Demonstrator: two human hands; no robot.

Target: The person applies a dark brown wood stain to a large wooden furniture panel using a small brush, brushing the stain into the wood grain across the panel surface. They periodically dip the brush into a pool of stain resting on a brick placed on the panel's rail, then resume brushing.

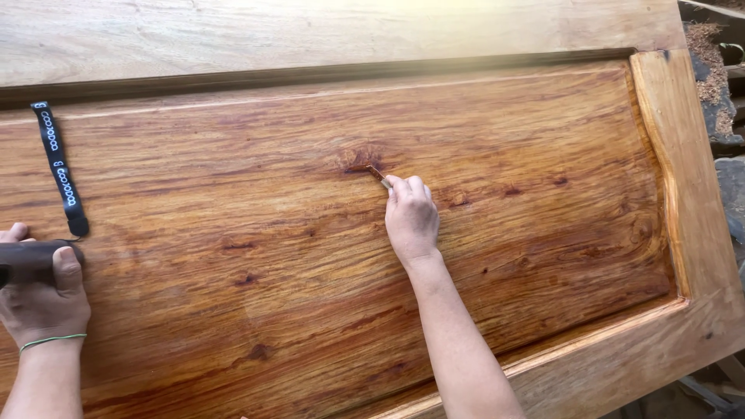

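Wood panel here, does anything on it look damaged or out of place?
Mostly sound. The wood panel has a dark knot, where the right hand touches a small tool. A black strap lies on its left side.

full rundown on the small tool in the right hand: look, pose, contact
The small tool is a short, slim stick-like piece, brownish at the tip and paler near the grip, looking stained; whether it is a brush or a scraper cannot be told. Only its front end shows; the rest is hidden in the right hand, whose fingers pinch it. It slants up and to the left, its tip on or just at a dark knot in the glossy reddish wood panel. Nothing else touches it.
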